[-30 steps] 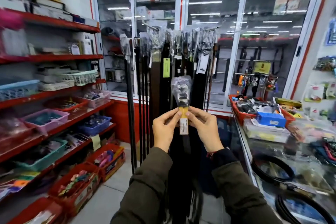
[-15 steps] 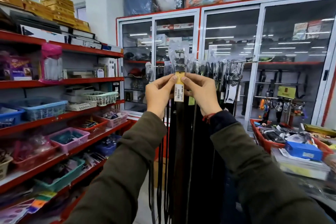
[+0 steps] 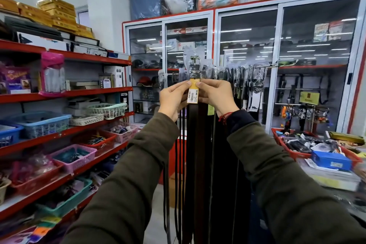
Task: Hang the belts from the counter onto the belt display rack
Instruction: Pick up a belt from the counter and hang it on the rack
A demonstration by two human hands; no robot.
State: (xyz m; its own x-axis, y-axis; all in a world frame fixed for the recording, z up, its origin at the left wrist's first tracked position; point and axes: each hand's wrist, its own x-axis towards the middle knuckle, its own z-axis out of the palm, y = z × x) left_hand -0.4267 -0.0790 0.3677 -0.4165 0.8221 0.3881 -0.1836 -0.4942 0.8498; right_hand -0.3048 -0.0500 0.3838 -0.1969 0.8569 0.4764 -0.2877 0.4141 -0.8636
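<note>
I hold a dark brown belt (image 3: 193, 144) upright in front of me, its buckle wrapped in clear plastic at the top and a yellow price tag (image 3: 193, 93) just below. My left hand (image 3: 173, 100) and my right hand (image 3: 214, 96) both pinch the belt at the tag from either side. The buckle end is raised to the height of the belt display rack (image 3: 261, 66), a horizontal bar where several dark belts (image 3: 233, 89) hang in plastic-wrapped rows directly behind the held one.
Red shelves (image 3: 65, 93) with baskets and boxes run along the left. A glass-fronted cabinet (image 3: 247, 55) stands behind the rack. At the right is the counter (image 3: 336, 180) with a red tray (image 3: 295, 154) and a blue box (image 3: 330, 161).
Both hands have lifted the belt from chest height up to the rack's bar. My view has tilted upward with it, and the counter has slid to the lower right.
</note>
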